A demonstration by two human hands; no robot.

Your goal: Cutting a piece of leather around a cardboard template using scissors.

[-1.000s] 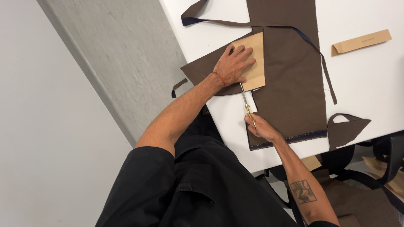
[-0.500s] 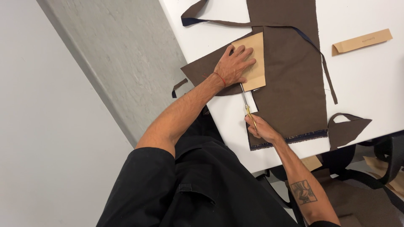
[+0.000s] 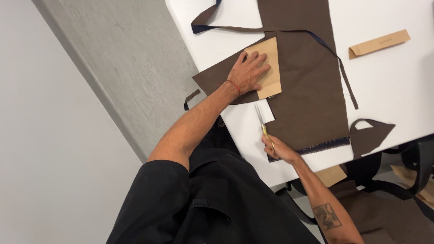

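The pattern (image 3: 267, 68) is pressed flat by the open left hand (image 3: 247, 72) while scissors (image 3: 261, 121), gripped by the closed right hand (image 3: 276, 148), cut the cloth (image 3: 307, 90); careful edge-following is needed.

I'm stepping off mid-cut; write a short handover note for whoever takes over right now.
Left hand: flat on the tan paper pattern, pinning it to the brown fabric on the white table.
Right hand: holds the scissors, blades pointing up toward the pattern's lower edge.
Done: a notch is already cut out of the fabric just below the pattern; offcuts lie around, one scrap at the table's near edge.
Left: the fabric beside the pattern's right and top edges looks uncut. A second tan paper strip lies apart, unused.
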